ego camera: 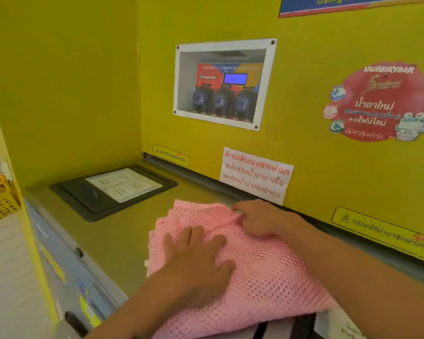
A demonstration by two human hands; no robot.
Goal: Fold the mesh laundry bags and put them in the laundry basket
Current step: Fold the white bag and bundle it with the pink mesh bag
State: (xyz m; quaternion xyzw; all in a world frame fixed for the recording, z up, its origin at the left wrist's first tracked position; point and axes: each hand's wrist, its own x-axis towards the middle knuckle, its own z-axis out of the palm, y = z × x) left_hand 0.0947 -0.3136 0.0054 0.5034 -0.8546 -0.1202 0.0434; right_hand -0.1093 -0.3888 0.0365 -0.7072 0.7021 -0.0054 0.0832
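Observation:
A pink mesh laundry bag lies folded over on the grey top of a washing machine. My left hand rests flat on the bag's left half, fingers spread, pressing it down. My right hand sits at the bag's far edge with its fingers curled and pinching the mesh. The bag's near end hangs over the machine's front edge. No laundry basket for the bags is in view.
A black detergent drawer lid with a white label lies at the back left of the machine top. The yellow wall with a dispenser window and stickers stands close behind. A small yellow perforated basket hangs at the far left.

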